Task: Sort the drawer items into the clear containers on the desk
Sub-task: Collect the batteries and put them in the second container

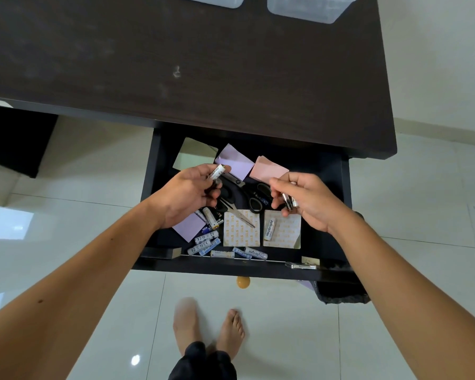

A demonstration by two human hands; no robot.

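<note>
L hand [187, 196] pinches white cylindrical battery [216, 172], R hand [310, 200] grips metallic batts [290, 201] over dark drawer [327, 165].

Open drawer [154, 171] under dark desk [203, 64], left hand [187, 196] pinching white battery [216, 172], right hand [310, 201] gripping several batteries [290, 201], scissors [251, 197] and loose batteries [206, 239] below, two clear containers [310, 8] at far edge.

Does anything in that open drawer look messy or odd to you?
Mostly jumble: loose batteries lie scattered at all angles along the drawer's front, and the scissors lie crossed over a patterned sheet. The right sheet has a curled corner. Nothing looks broken.
</note>
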